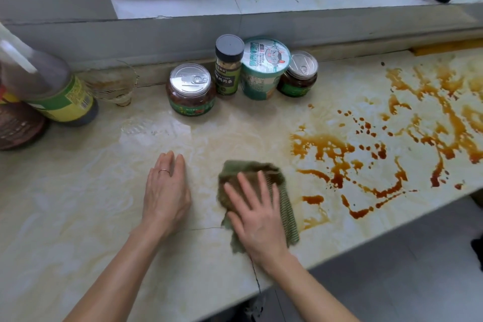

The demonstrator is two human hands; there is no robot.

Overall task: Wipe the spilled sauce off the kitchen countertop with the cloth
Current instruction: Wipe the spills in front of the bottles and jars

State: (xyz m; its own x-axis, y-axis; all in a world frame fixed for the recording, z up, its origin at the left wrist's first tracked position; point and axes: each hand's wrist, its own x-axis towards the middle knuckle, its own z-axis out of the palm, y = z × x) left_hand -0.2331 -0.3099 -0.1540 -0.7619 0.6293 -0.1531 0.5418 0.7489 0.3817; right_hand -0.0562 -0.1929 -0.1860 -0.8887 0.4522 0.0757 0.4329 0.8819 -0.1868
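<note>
The right hand (pixel 257 219) lies flat on the green cloth (pixel 286 206), its fingers (pixel 245 185) straight and spread, pressing the cloth down on the pale marbled tabletop (pixel 78 204) rather than curling round it. The cloth sits near the front edge, around the middle of the scene; a striped part shows to the right of the hand and a rumpled part beyond the fingertips. Just left of it the left hand (pixel 167 191) rests palm down on the bare tabletop, fingers (pixel 167 162) straight and close together, holding nothing; a thin ring (pixel 164 171) is on one finger. The brown sauce (pixel 326 149) spreads in streaks and drops over the right half of the tabletop, its closest blots just right of the cloth. The surface to the left of the cloth shows only faint yellowish smears. At the far edge stand a row of containers: a jar (pixel 190 90) with a pull-tab lid, a slim spice bottle (pixel 228 65), a lidded paper cup (pixel 262 68) and a smaller jar (pixel 299 74). Further left are a glass bowl (pixel 112 83) and a large tilted bottle (pixel 47 86).
</note>
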